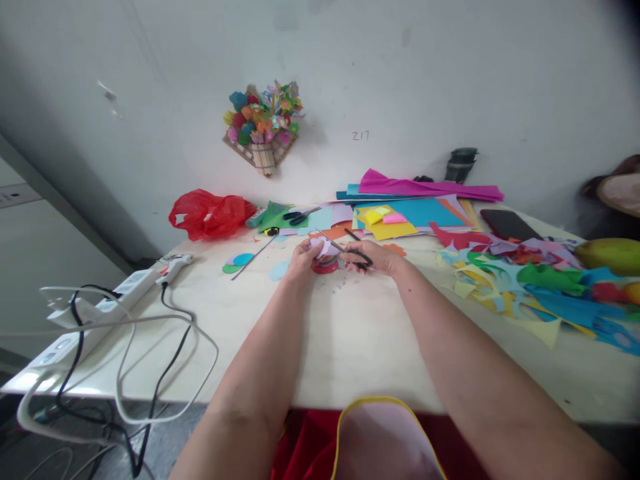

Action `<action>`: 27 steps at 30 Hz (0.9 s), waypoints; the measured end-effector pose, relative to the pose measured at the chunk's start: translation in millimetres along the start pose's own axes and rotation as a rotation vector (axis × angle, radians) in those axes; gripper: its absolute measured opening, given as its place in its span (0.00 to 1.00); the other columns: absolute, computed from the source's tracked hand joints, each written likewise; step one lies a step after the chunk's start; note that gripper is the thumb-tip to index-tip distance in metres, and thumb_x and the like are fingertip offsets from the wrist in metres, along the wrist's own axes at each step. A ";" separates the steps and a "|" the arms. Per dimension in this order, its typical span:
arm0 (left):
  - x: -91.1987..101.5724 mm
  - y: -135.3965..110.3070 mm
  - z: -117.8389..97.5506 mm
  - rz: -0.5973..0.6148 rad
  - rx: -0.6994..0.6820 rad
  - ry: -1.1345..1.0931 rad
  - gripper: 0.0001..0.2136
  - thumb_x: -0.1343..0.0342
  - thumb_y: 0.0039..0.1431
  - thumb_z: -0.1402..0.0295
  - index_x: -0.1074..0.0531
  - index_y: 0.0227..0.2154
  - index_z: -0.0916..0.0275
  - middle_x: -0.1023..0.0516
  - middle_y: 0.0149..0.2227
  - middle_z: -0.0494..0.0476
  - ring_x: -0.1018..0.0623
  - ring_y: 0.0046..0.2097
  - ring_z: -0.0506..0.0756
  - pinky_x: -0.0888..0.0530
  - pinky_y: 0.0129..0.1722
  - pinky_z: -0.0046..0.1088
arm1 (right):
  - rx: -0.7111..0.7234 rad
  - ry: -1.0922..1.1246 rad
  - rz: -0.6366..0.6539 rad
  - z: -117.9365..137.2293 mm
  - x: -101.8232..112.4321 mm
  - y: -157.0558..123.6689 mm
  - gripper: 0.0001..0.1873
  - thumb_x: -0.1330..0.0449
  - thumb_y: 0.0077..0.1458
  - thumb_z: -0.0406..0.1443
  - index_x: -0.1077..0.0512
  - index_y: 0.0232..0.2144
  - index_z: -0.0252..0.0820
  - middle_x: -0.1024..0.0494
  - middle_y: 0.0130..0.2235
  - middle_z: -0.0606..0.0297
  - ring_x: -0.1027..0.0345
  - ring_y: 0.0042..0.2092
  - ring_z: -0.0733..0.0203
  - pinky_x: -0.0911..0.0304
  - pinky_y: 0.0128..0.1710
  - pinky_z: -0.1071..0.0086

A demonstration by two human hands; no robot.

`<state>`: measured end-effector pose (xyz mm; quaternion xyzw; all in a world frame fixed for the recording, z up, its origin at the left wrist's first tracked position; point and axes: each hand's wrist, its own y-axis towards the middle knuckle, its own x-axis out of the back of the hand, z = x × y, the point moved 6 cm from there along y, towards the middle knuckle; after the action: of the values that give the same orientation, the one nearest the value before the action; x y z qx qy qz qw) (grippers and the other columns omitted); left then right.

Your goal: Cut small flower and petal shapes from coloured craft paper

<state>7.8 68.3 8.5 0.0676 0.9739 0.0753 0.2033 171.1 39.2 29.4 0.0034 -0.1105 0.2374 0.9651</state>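
Near the middle of the table, my left hand point(301, 259) pinches a small piece of lilac paper point(320, 247). My right hand point(377, 257) grips black-handled scissors point(361, 259), their blades pointing left toward the paper. Whether the blades touch the paper is too small to tell. Just below the paper lies a red roll or ring point(326, 268), partly covered by my hands. An orange paper flower point(395, 249) rests beside my right hand. Pale blue paper circles point(279, 270) lie to the left of my left hand.
Paper scraps point(515, 280) cover the table's right side, near a dark phone point(515, 225). Coloured sheets point(425, 213) and a second pair of scissors point(296, 217) lie at the back. A red plastic bag point(213, 215) sits back left; power strips point(100, 313) with loose cables line the left edge.
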 end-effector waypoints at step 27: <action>-20.1 -7.6 8.1 0.197 0.091 0.259 0.25 0.22 0.31 0.70 0.25 0.37 0.64 0.21 0.31 0.53 0.22 0.31 0.53 0.27 0.35 0.29 | 0.189 0.101 -0.264 -0.4 17.3 17.4 0.17 0.30 0.38 0.28 0.30 0.32 0.42 0.30 0.22 0.75 0.33 0.26 0.66 0.38 0.26 0.74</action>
<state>28.6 58.5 7.6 0.1616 0.9830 0.0588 0.0645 178.1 62.5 32.0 0.0967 -0.0376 0.1176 0.9876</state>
